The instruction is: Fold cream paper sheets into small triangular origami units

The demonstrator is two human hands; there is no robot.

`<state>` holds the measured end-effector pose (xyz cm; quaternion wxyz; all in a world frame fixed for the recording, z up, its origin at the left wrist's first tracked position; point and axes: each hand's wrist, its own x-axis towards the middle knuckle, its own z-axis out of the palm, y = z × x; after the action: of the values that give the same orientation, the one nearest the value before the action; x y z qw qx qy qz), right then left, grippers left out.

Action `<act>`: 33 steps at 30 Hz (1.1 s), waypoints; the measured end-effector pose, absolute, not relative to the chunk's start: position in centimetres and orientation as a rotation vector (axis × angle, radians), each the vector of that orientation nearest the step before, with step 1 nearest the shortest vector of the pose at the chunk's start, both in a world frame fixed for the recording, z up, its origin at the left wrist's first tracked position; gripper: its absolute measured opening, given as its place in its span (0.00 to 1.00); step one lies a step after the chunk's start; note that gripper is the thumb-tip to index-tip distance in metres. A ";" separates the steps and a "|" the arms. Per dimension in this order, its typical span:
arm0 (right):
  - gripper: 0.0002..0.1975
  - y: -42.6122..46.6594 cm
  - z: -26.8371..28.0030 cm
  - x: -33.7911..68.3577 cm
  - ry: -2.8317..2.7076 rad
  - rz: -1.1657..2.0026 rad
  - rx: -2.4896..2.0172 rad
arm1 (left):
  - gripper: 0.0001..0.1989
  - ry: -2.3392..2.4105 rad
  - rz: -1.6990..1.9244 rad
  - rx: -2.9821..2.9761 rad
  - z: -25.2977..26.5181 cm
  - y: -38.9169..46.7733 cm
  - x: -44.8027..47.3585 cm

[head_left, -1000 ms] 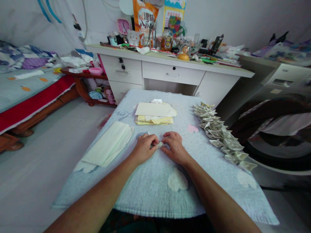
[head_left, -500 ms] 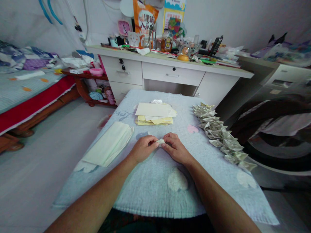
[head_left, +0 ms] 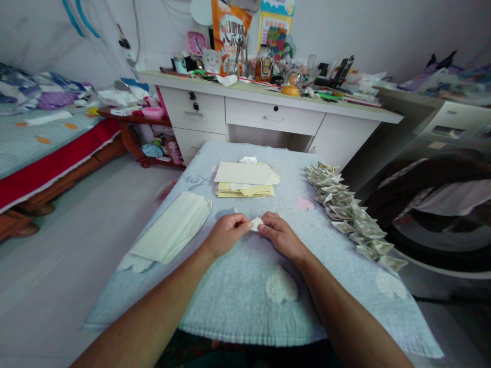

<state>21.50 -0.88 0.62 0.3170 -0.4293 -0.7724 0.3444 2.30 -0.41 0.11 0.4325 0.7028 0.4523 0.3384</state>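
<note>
Between my two hands is a small folded piece of paper (head_left: 256,224), pale and partly covered by my fingers. My left hand (head_left: 229,234) pinches its left side between thumb and fingers. On the other side, my right hand (head_left: 281,235) grips the right edge the same way. Both hands are above the middle of the cloth-covered table (head_left: 238,296). Left of them lies a stack of pale green paper sheets (head_left: 171,227). Beyond them sits a pile of cream and yellow paper (head_left: 245,176). Rows of folded paper pieces with pointed tips (head_left: 347,209) line the right side.
A white desk (head_left: 274,115) crowded with jars, a pink clock (head_left: 196,43) and an orange bag (head_left: 230,36) stands behind the table. At the right is a front-loading washing machine (head_left: 452,122); a bed (head_left: 46,138) is at the left.
The paper between my fingers has turned slightly and more of its face shows, now as a small pointed shape. My right fingers have shifted a little; the stacks are unmoved.
</note>
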 end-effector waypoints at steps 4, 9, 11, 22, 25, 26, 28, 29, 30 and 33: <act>0.14 -1.1 0.5 21.3 -2.031 0.895 -1.137 | 0.16 1.186 0.866 1.768 0.0 -0.6 2.3; 0.17 -1.2 0.2 20.8 -2.023 0.857 -1.150 | 0.16 1.199 0.875 1.802 0.2 -0.8 2.6; 0.18 -1.2 0.2 20.7 -2.007 0.873 -1.118 | 0.16 1.201 0.872 1.809 0.3 -0.8 2.7; 0.17 -1.4 0.8 21.1 -2.045 0.820 -1.098 | 0.06 1.041 0.941 1.718 0.5 -0.8 2.9; 0.16 -1.4 0.7 21.4 -2.028 0.780 -1.119 | 0.07 1.057 0.970 1.687 0.4 -0.7 2.7; 0.16 -1.4 0.7 21.5 -2.016 0.772 -1.120 | 0.07 1.064 0.990 1.676 0.3 -0.6 2.6; 0.16 -1.4 0.7 21.7 -2.004 0.767 -1.113 | 0.07 1.075 1.014 1.658 0.1 -0.5 2.5; 0.16 -1.4 0.7 21.8 -2.000 0.767 -1.109 | 0.06 1.078 1.019 1.652 0.1 -0.5 2.5; 0.17 -1.4 0.7 21.8 -1.997 0.768 -1.108 | 0.06 1.081 1.020 1.650 0.1 -0.5 2.5; 0.17 -1.3 0.8 21.9 -1.993 0.772 -1.113 | 0.09 1.097 1.023 1.671 0.2 -0.6 2.5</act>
<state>21.85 -1.32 0.78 0.3577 -0.4313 -0.7723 0.2992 2.51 -0.61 0.16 0.4334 0.6706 0.4405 0.4105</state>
